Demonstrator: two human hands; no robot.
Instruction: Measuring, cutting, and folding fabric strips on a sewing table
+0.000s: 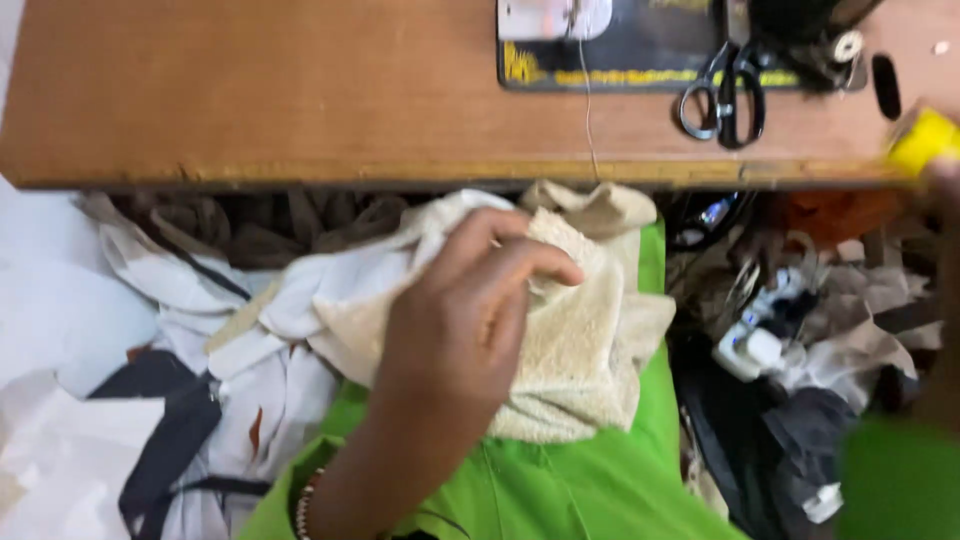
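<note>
Below a wooden sewing table [250,90], a person's left hand [455,330] clenches a bundle of cream towelling [580,350] in the green-clad lap. Gathering its loose edges would steady it. Black scissors [725,95] lie above. Blurred, the right hand [940,180] touches something yellow [922,140]; its fingers cannot be read.

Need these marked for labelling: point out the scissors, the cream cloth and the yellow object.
scissors [727,95], head view, on the pivot.
cream cloth [580,340], head view, on its textured middle.
yellow object [922,140], head view, on its top face.
</note>
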